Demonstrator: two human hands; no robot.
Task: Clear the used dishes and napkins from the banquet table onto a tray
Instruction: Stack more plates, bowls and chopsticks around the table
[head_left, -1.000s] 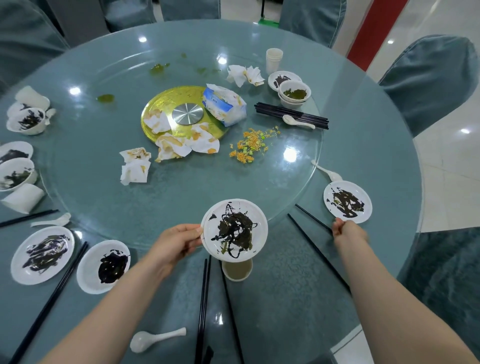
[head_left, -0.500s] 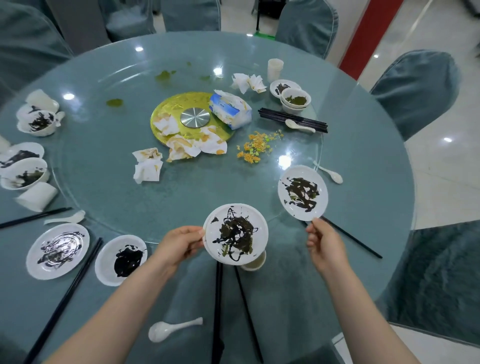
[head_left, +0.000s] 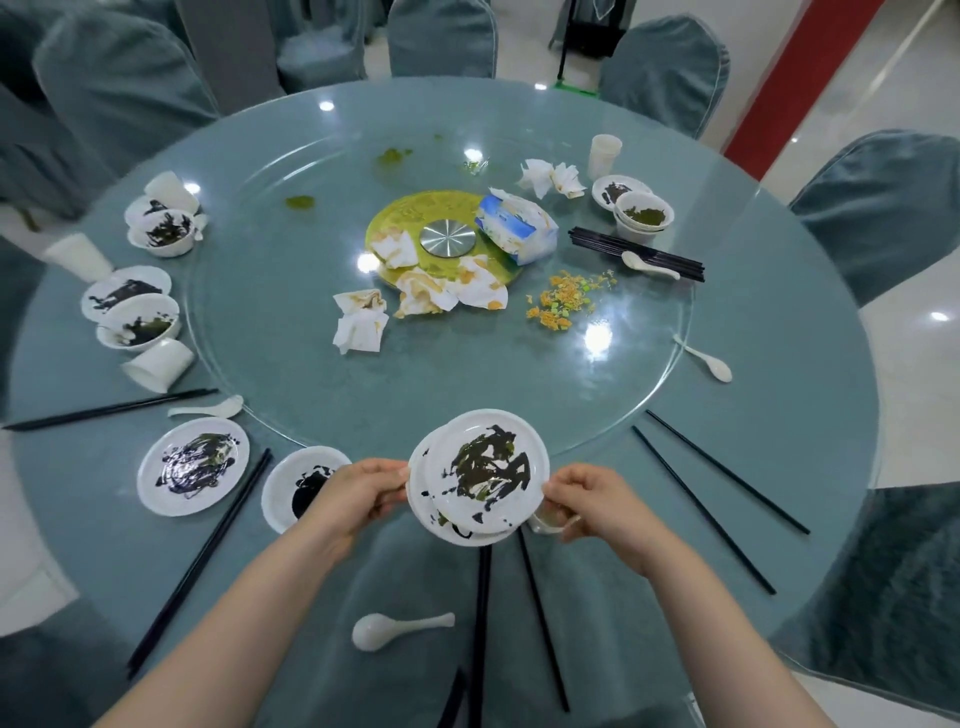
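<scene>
Head view: your left hand (head_left: 358, 499) grips the left rim of two stacked dirty plates (head_left: 480, 475), fingers curled round the edge; your right hand (head_left: 587, 499) pinches the right rim, thumb on top. The stack is held just above the near table edge, upper plate offset up-right (dark sauce smears on both). A cup (head_left: 545, 519) sits partly hidden under the stack by your right hand. Left of the stack, two more smeared plates (head_left: 192, 467) lie on the table (head_left: 779, 415). Crumpled napkins (head_left: 361, 322) lie near the turntable centre.
</scene>
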